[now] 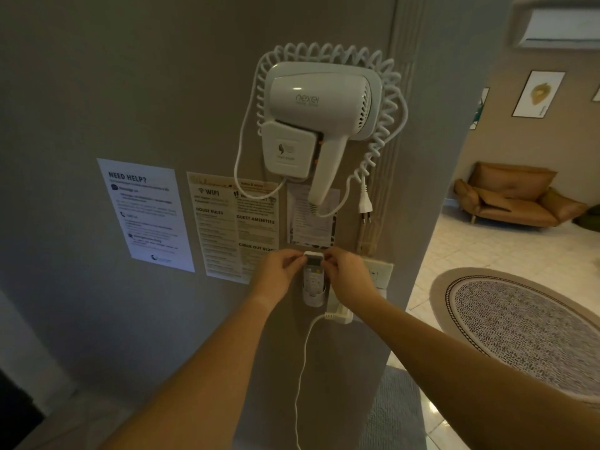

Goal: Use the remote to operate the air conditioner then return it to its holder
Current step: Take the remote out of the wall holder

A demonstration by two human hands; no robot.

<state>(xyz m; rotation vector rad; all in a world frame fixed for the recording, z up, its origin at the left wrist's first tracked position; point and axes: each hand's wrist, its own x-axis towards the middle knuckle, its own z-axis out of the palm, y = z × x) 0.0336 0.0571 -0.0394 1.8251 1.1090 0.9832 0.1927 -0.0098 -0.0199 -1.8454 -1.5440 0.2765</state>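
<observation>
A white remote (313,269) stands upright in a clear holder (313,298) fixed to the grey wall, low in the middle of the view. My left hand (281,274) pinches the remote's top left edge. Fingers of my right hand (347,277) grip its top right edge. The remote's lower half sits inside the holder, and its small screen shows between my fingers. The white air conditioner (561,29) hangs high on the far wall at the top right.
A white hair dryer (319,125) with a coiled cord is mounted above the remote. Printed notices (233,222) are stuck to the wall at left. A socket plate (378,274) and charger (341,315) sit right of the holder. A brown sofa (513,196) and round rug (526,323) lie beyond.
</observation>
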